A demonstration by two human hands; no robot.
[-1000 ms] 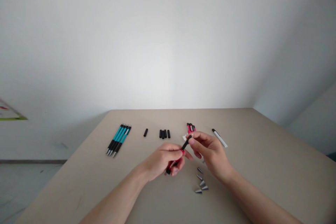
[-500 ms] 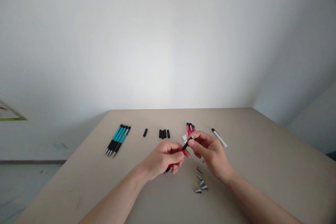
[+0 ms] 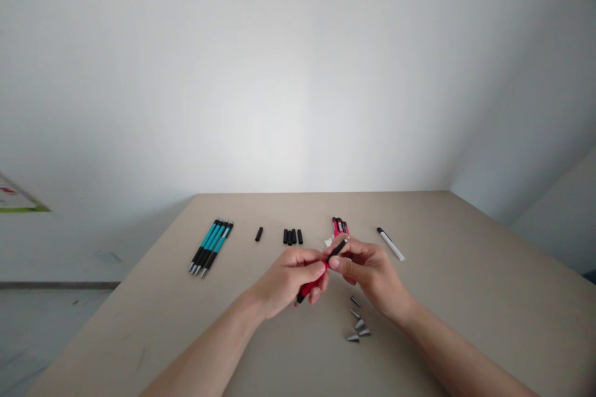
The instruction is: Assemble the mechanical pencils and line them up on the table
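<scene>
In the head view, my left hand (image 3: 289, 280) is closed around the red barrel of a red and black pen (image 3: 306, 290), held at a slant over the table. Thumb and fingers of my right hand (image 3: 372, 270) pinch the black grip sleeve (image 3: 338, 249) at the pen's upper end, where a small pale tip shows. Just below my right hand lie several silver cone-shaped pen tips (image 3: 359, 324). Behind its fingers are several red pen barrels (image 3: 339, 225), partly covered, and some small white pieces (image 3: 328, 242).
Several teal and black pens (image 3: 212, 247) lie side by side on the left of the beige table (image 3: 153, 329). One black sleeve (image 3: 259, 234) lies apart from a group of black sleeves (image 3: 293, 237). Over on the right is a white and black pen (image 3: 391, 244). A wall (image 3: 288, 74) stands behind.
My right fingers have slid down along the black sleeve toward the red barrel, closer to my left hand. More of the pen's red rear part now shows below my left hand.
</scene>
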